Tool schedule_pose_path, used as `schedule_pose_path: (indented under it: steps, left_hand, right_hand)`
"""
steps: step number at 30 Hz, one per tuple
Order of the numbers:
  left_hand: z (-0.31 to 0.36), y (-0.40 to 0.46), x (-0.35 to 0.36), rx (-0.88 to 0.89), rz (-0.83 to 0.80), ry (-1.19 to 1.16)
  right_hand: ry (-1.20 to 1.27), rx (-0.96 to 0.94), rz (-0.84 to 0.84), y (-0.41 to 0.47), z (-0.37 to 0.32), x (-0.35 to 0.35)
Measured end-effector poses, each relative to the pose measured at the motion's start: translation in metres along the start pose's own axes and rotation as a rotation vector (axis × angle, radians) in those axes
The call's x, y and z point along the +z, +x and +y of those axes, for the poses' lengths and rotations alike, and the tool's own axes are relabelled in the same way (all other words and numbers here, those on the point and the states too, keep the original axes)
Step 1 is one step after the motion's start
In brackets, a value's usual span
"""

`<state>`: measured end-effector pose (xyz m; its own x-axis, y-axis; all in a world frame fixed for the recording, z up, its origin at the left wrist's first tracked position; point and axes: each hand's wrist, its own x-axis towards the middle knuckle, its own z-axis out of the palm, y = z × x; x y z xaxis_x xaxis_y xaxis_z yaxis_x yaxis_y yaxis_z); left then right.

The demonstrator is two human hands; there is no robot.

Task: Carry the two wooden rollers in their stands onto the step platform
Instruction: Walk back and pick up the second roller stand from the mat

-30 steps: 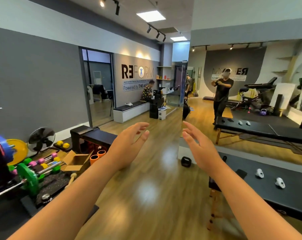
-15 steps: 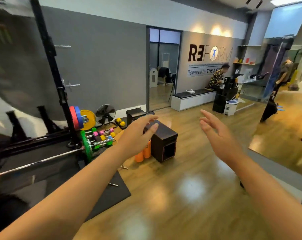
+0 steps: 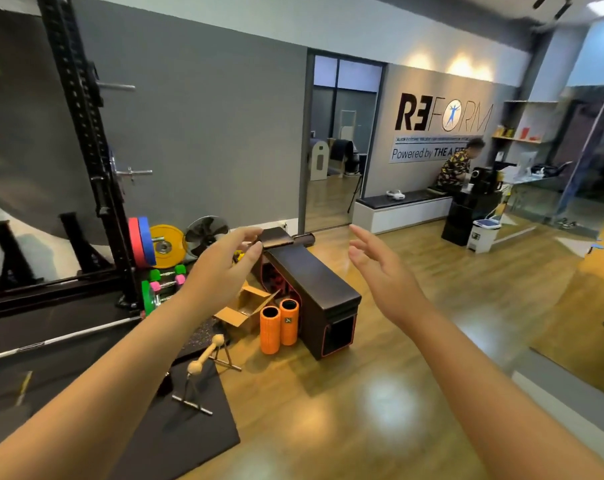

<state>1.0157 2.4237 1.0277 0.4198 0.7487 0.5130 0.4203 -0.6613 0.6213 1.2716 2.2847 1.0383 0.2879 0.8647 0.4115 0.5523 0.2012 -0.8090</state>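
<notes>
One wooden roller (image 3: 205, 355) rests on metal stands (image 3: 192, 400) at the edge of a black floor mat (image 3: 186, 431), low and left of centre. My left forearm hides the area left of it, and I see no second roller. The black step platform (image 3: 311, 278) stands on the wood floor just beyond. My left hand (image 3: 221, 268) and my right hand (image 3: 383, 271) are both raised in front of me, fingers relaxed and holding nothing, well above the roller.
Two orange foam rollers (image 3: 280, 325) and an open cardboard box (image 3: 247, 308) stand against the platform. A black rack (image 3: 86, 150) with a barbell (image 3: 51, 341), weight plates (image 3: 155, 245), dumbbells and a fan lines the left wall. A person sits at a bench far right.
My view has turned left and down, bringing the wooden roller on its stands and the mat into sight. Both hands stay raised and empty.
</notes>
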Motion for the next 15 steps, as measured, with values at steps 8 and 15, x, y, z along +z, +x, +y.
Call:
schedule_pose_path:
  steps: [8, 15]
  left_hand:
    - [-0.045, 0.121, 0.072, -0.022, 0.001, 0.028]
    - [-0.091, 0.187, 0.11, -0.125, 0.142, 0.103]
  right_hand:
    - [0.026, -0.014, -0.032, 0.138, 0.081, -0.008]
    - [0.063, -0.107, -0.236, 0.269, 0.151, 0.013]
